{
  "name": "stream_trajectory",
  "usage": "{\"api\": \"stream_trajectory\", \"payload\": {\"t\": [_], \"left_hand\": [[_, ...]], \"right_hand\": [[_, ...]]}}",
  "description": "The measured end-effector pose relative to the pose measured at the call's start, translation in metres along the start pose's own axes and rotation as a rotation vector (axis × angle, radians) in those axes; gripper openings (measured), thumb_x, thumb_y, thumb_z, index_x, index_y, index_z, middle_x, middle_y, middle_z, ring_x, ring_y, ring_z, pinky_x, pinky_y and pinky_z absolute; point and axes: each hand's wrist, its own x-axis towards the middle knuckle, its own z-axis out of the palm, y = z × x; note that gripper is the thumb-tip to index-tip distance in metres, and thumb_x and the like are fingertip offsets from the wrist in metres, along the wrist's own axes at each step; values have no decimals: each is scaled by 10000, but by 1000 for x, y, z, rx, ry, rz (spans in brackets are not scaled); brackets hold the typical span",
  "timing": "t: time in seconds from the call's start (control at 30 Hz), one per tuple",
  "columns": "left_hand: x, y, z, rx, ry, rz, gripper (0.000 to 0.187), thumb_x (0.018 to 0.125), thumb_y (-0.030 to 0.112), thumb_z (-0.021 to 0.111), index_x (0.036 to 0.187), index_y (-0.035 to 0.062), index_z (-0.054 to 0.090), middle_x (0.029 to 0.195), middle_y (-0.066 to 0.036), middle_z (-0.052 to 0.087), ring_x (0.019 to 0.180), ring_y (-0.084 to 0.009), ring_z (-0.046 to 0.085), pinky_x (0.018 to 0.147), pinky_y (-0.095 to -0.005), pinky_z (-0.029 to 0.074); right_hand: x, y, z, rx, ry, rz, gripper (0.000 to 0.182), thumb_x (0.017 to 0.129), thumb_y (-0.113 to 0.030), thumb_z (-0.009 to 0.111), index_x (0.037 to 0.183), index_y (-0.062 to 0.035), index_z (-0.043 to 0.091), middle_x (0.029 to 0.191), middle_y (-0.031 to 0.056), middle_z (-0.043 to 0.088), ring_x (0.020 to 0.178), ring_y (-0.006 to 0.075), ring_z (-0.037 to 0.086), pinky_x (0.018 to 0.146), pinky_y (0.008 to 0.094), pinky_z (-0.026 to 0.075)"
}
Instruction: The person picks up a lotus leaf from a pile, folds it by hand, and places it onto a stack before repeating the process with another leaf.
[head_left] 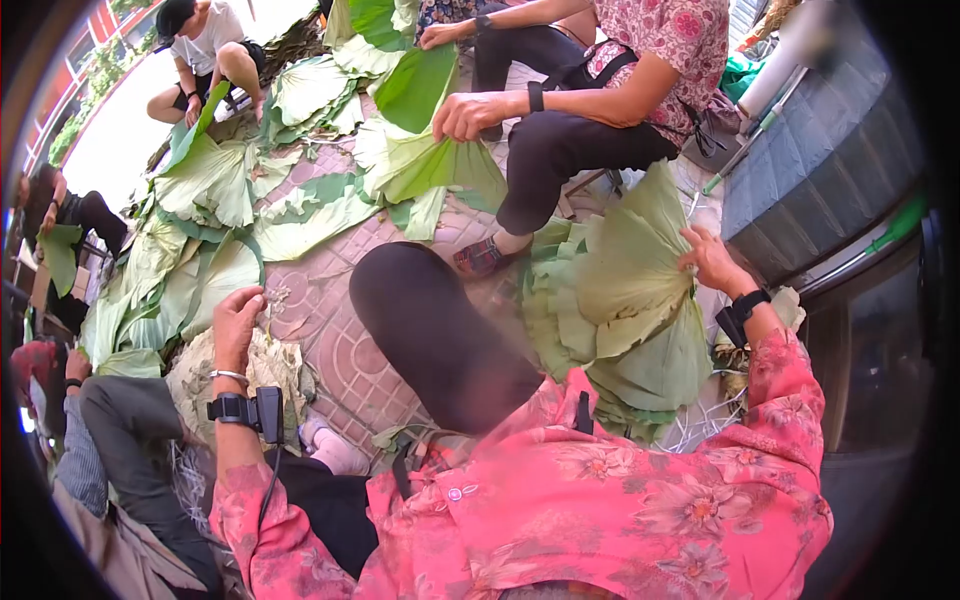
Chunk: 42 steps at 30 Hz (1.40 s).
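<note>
- Left hand point(237, 325) raised, fingers curled and pinched shut on a small dried stem point(268, 300) at its fingertips.
- Just below that hand, a crumpled pale leaf point(268, 372) lying on the brick paving point(340, 350); on the wrist, a bangle and a black strap device point(243, 409) with a cable.
- Right hand point(712, 262) lying on the upper edge of a folded lotus leaf point(625, 275), fingers bent over the rim, gripping it loosely.
- Under and beside that hand, a stack of folded leaves point(655, 365) fanned out, touching one another; black band on the wrist.
- Between the 2 hands, a dark-trousered knee point(430, 330).
- Beyond the right hand, a seated co-worker's hand point(470, 115) holding another green leaf point(430, 165).
- Far beyond the left hand, loose leaves point(215, 185) spread across the paving, with 2 more people seated at the edge.
</note>
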Motion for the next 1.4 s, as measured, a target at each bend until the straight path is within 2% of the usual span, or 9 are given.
{"api": "stream_trajectory", "payload": {"t": [0.03,0.07,0.17,0.27,0.3,0.43,0.67,1.0,1.4], "left_hand": [[5,-13,-3,12,-35,36,229,810,153,602,1004,39,650,834,-13,670,733,-63,600,580,-186,393],[7,-17,-5,24,-64,48,224,808,147,606,997,35,652,828,-14,667,733,-63,598,570,-181,388],[10,-17,-2,112,-111,118,200,809,110,610,976,13,662,858,-40,662,747,-91,591,678,-220,467],[-4,14,7,160,-141,225,202,805,125,621,957,-1,668,842,-30,660,760,-102,587,710,-254,472],[-1,9,11,186,-84,320,218,755,165,628,885,-4,676,811,-99,676,727,-145,617,677,-279,482],[-3,7,22,156,-199,210,222,773,171,624,921,17,682,856,-92,677,809,-164,620,762,-287,478],[23,-44,14,442,-283,99,246,706,182,630,886,22,684,843,-154,668,797,-253,643,743,-323,498],[83,-198,-37,531,-13,-158,295,695,224,605,903,20,649,913,-198,637,883,-355,595,797,-406,471],[198,-310,-101,598,412,-508,522,744,285,644,1161,13,486,1290,-177,434,1222,-340,375,945,-478,385]], "right_hand": [[-8,19,40,8,-67,39,379,605,17,582,900,-200,680,1282,109,460,1249,364,355,955,512,369],[-9,36,70,13,-123,69,412,619,13,561,957,-193,679,1235,129,508,1212,356,411,946,486,391],[3,30,83,227,-63,-45,403,606,9,535,991,-44,642,896,193,632,866,351,594,779,407,478],[47,-32,35,364,-6,-168,317,621,27,532,915,-27,637,927,199,624,897,353,592,792,389,473],[59,-66,3,454,100,-244,273,637,40,537,890,-11,625,914,199,621,887,356,593,787,389,473],[88,-194,-102,654,530,-560,163,682,68,553,834,22,594,875,181,613,832,356,594,761,389,479],[141,-350,-194,638,623,-1050,173,672,52,589,840,11,591,868,136,615,796,322,588,709,376,472],[175,-462,-229,524,267,-1421,264,679,-44,614,940,-26,582,996,104,588,812,274,569,701,366,440],[245,-505,-229,515,-82,-1155,233,681,-112,704,877,-13,626,815,124,635,728,299,620,641,368,498]]}}
